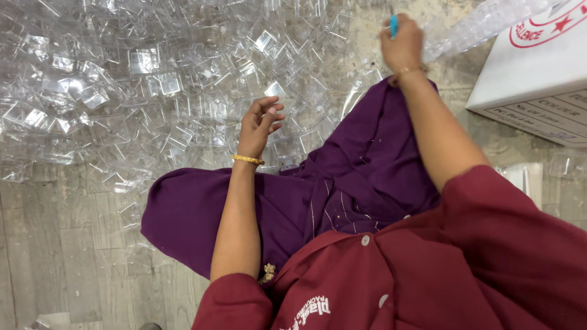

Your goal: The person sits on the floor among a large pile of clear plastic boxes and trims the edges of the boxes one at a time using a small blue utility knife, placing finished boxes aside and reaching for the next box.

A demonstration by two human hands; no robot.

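I sit on the floor with a purple garment (367, 177) over my legs. My left hand (260, 122), with a gold bangle on the wrist, hovers over the near edge of a wide heap of clear plastic boxes (153, 79); its fingers are loosely curled and apart, and I see nothing in them. My right hand (400, 43) is raised at the far side, closed around a small blue tool (394, 25). Just right of it lies a long nested stack of clear plastic pieces (477, 27); I cannot tell whether the hand touches it.
A white cardboard box (538, 79) with red and black print stands at the right. Below it lie a few more clear plastic pieces (565, 165). Grey wood-look flooring (61, 244) shows at the lower left.
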